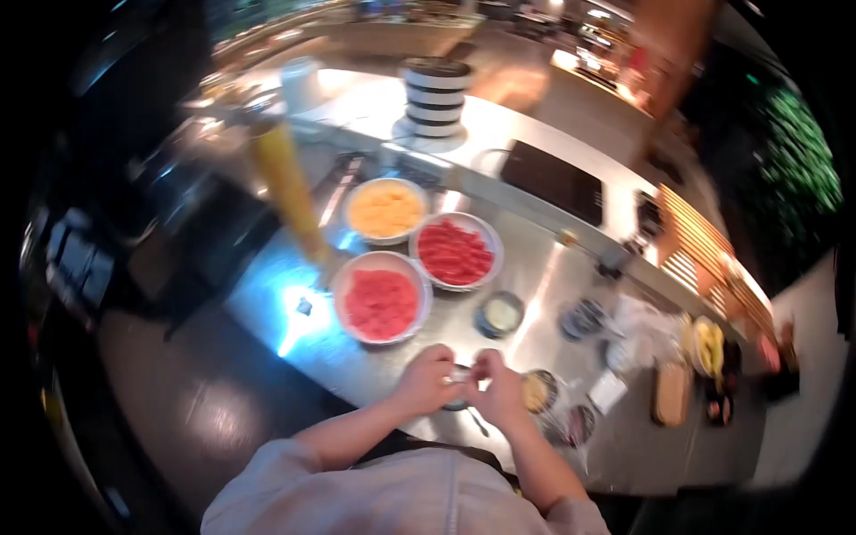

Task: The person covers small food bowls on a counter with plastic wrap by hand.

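Observation:
My left hand [426,382] and my right hand [497,389] are close together, low over the steel counter, fingers pinched. Between the fingertips is something small and whitish, too blurred to name. Just beneath them a small dark-rimmed bowl [456,403] is partly hidden by the hands. A thin dark utensil handle [479,423] sticks out from it towards me. To the right of my right hand stands a small container with yellowish contents [536,392]. Beyond the hands is a small bowl with a pale, creamy content [501,315].
White bowls hold pink-red food [381,305], red strips [455,252] and orange-yellow chunks [386,209]. A blurred yellow upright object [290,183] rises at left. On the right are a clear plastic bag [642,325], a tan box [670,393] and a white card [608,390].

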Demonstrator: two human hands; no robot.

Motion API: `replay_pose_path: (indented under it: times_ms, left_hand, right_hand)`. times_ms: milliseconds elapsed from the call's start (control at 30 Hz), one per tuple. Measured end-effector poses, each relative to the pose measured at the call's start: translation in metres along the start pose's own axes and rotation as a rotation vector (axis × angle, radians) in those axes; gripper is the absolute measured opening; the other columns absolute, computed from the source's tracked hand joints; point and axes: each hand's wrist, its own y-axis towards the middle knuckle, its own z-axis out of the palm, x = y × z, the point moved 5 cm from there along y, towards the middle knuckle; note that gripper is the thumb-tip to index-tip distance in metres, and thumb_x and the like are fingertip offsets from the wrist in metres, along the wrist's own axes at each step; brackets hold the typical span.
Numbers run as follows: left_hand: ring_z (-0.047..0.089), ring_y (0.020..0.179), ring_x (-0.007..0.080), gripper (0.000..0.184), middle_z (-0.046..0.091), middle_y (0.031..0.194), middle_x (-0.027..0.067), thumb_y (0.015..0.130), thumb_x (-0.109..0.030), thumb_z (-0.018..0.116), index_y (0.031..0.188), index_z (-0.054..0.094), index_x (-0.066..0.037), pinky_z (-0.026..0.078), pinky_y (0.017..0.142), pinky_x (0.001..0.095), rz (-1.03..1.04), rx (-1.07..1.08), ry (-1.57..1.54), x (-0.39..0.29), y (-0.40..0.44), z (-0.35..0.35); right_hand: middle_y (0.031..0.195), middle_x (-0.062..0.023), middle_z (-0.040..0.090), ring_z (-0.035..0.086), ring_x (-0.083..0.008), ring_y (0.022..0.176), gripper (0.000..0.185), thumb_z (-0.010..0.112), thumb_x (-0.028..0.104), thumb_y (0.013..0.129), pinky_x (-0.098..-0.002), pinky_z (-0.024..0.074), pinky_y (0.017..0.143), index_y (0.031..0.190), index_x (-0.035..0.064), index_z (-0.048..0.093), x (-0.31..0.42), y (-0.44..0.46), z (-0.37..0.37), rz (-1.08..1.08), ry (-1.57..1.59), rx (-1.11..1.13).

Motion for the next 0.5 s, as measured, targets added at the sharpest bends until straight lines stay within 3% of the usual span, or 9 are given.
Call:
replay_pose_path:
  times_ms: [133, 200, 300, 500]
  left_hand:
    - [0.061, 0.092, 0.0268, 0.024, 0.059, 0.102, 0.0127, 0.072, -0.019, 0.075, 0.083, 0.066, 0.000, 0.050, 0.080, 0.0362, -0.002, -0.011, -0.119, 0.009, -0.001, 0.006]
    - [0.064, 0.087, 0.0254, 0.023, 0.059, 0.100, 0.0128, 0.072, -0.017, 0.073, 0.083, 0.064, 0.002, 0.052, 0.077, 0.0347, -0.009, -0.054, -0.160, 0.006, 0.003, 0.002]
    - [0.065, 0.073, 0.0227, 0.019, 0.059, 0.097, 0.0126, 0.070, -0.010, 0.069, 0.075, 0.059, 0.005, 0.054, 0.068, 0.0328, 0.042, -0.066, -0.229, 0.004, 0.003, -0.007]
    - [0.060, 0.071, 0.0211, 0.018, 0.057, 0.093, 0.0111, 0.068, -0.007, 0.068, 0.072, 0.056, 0.006, 0.051, 0.065, 0.0310, 0.034, -0.135, -0.297, 0.009, 0.002, -0.006]
  right_hand:
    - [0.076, -0.0084, 0.064, 0.065, -0.0175, 0.069, 0.040, 0.074, 0.003, 0.071, -0.0301, 0.0517, 0.066, 0.101, 0.0045, 0.049, 0.000, 0.002, -0.002, -0.046, 0.088, -0.059]
    - [0.078, -0.0057, 0.060, 0.058, -0.0131, 0.069, 0.039, 0.073, 0.001, 0.072, -0.0272, 0.0496, 0.066, 0.101, 0.0036, 0.047, -0.013, 0.004, 0.004, 0.020, 0.233, -0.067]
    - [0.078, -0.0049, 0.058, 0.056, -0.0111, 0.069, 0.036, 0.068, -0.004, 0.075, -0.0247, 0.0477, 0.065, 0.101, 0.0028, 0.045, -0.005, 0.004, 0.010, 0.048, 0.336, -0.032]
    - [0.079, -0.0037, 0.055, 0.055, -0.0104, 0.069, 0.034, 0.067, -0.005, 0.075, -0.0232, 0.0463, 0.066, 0.099, 0.0031, 0.044, -0.001, 0.008, 0.014, 0.040, 0.367, 0.011]
